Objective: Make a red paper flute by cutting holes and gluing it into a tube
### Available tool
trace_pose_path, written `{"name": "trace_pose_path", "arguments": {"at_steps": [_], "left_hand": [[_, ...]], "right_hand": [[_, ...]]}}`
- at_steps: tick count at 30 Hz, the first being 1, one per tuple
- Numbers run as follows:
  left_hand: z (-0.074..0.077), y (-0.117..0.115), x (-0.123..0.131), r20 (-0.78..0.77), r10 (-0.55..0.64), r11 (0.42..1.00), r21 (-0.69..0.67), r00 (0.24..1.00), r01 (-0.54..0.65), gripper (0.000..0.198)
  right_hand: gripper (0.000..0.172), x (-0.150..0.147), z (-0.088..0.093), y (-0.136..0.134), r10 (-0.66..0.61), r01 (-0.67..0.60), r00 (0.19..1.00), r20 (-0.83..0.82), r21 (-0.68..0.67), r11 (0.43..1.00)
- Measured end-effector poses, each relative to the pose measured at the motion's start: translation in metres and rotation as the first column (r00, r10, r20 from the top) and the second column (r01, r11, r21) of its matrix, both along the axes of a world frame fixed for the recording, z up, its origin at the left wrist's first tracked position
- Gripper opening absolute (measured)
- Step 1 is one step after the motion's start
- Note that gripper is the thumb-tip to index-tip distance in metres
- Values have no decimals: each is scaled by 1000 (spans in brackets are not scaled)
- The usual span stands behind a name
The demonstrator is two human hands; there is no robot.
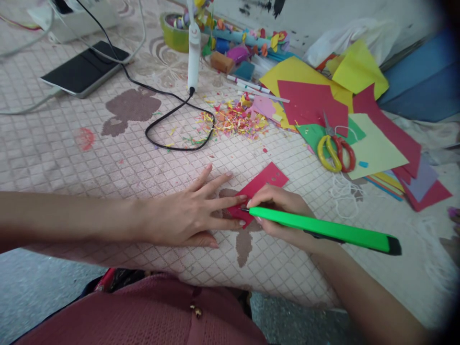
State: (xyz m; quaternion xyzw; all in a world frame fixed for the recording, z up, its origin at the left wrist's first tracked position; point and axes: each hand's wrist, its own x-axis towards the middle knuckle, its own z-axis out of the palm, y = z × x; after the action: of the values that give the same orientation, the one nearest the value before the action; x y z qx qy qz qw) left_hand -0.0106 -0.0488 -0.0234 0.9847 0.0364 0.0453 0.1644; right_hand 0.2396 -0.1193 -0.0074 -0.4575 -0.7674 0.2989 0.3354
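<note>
On a pale tablecloth with a diamond grid and brown patches, the person's left hand lies palm down, five fingers spread. Its index and middle fingers rest on one small red paper strip, which lies between the two hands and has a few small holes near its far end. The right hand pinches one long, bright-green, knife-like tool with a black butt, close to its thin dark tip. That tip is at the strip, between the two left fingers.

Ahead lies one loose heap of multicoloured paper shreds, with one looped black cable beside it; the cable runs to one slim white plastic device. Behind the heap are at least two slim white pens; any lettering on them is too small to read.

To the right, one pair of scissors, one handle yellow and one red, lies on coloured paper: at least two yellow sheets, several red sheets and one pale green sheet. Two tangles of white string lie nearer.

Farther left are one flat black-topped device, one white power strip and one yellow-green tape roll.
</note>
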Motion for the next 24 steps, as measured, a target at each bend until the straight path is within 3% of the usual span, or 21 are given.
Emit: {"name": "trace_pose_path", "arguments": {"at_steps": [12,19,24], "left_hand": [[-7,-6,9,104,62,998,22,993,-64,48],[-4,8,3,72,-73,996,-54,995,77,58],[-3,11,0,8,-62,998,-29,998,62,60]], "right_hand": [[14,-1,2,2,-30,30,999,34,6,1000],[14,0,3,2,-17,17,1000,11,-12,1000],[18,1,-1,0,1,-1,1000,-9,-22,1000]]}}
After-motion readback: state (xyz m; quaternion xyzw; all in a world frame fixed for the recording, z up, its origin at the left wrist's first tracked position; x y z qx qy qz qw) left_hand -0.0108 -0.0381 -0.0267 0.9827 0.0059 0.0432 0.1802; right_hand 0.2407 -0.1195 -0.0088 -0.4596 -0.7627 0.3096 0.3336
